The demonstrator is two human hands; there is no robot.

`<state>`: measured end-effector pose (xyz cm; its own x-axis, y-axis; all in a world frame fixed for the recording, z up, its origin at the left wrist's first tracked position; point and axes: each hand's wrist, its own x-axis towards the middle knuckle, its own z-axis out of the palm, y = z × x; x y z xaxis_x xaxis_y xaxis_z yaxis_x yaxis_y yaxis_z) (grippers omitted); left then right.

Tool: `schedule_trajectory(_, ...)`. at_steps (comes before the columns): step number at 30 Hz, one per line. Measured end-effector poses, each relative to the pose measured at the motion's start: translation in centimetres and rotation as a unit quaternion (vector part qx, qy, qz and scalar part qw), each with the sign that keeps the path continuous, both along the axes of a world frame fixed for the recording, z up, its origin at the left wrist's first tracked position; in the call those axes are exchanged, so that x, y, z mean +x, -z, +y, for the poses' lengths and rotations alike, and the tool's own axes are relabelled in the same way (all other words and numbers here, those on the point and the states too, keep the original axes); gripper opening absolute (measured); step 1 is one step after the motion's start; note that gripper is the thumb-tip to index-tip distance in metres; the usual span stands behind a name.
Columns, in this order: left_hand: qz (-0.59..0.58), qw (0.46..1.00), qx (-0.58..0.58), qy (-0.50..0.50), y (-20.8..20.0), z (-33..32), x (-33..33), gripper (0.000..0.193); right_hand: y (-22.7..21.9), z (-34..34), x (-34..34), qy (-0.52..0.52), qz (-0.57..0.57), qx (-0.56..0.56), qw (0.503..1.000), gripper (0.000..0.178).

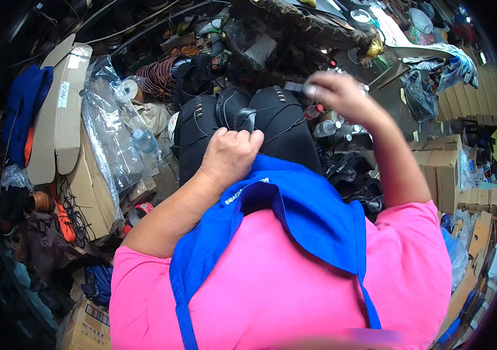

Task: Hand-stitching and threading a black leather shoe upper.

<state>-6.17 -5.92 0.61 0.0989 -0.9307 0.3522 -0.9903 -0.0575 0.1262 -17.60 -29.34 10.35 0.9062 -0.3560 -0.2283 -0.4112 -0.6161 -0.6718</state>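
My left hand (232, 154) is closed in a fist over my lap. Just above its knuckles a shiny black leather-like piece (245, 119) sticks up, and the fingers seem to grip its lower end. Between my knees sits a dark rounded item (234, 100), too dark to name. My right hand (339, 96) is raised to the right of my knees, its fingers drawn together and smeared by motion. A small pale flat shape (293, 86) shows at its fingertips; what it is cannot be made out. A thin black cord (271, 109) crosses my black trousers.
Clear plastic bottles (325, 128) stand right of my knees. On the left lie cut cardboard pieces (67, 128), plastic sheeting (111, 140) and a coil of reddish cord (158, 76). A cluttered dark bench (312, 26) lies ahead. Cardboard boxes (441, 169) are stacked at right. My blue apron (312, 210) covers my lap.
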Motion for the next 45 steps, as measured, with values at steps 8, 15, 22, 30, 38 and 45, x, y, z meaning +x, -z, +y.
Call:
schedule_trajectory(8,0.034,0.999,-0.035,-0.016,-0.3,1.3,0.1,0.014,5.1,6.3,1.1,-0.146,-0.005,-0.074,0.986,0.031)
schedule_trajectory(15,0.051,0.997,-0.039,-0.036,-0.9,2.3,0.2,0.016,6.9,7.8,3.3,-0.154,-0.07,-0.069,0.983,0.027)
schedule_trajectory(22,0.078,0.995,-0.054,-0.02,-1.0,2.6,0.5,0.006,6.4,7.7,4.0,-0.183,-0.018,0.012,0.983,0.023)
schedule_trajectory(30,0.156,0.982,-0.106,0.001,-0.1,2.3,0.4,0.004,7.9,8.0,5.1,-0.138,-0.031,-0.01,0.99,0.024)
schedule_trajectory(38,-0.046,0.981,0.186,-0.041,-5.9,1.1,1.9,0.011,7.4,7.2,4.7,-0.185,-0.047,0.024,0.981,0.023)
schedule_trajectory(45,-0.01,0.995,0.097,-0.019,-3.1,2.4,1.1,0.012,7.3,7.1,3.7,-0.202,-0.052,-0.006,0.978,0.026)
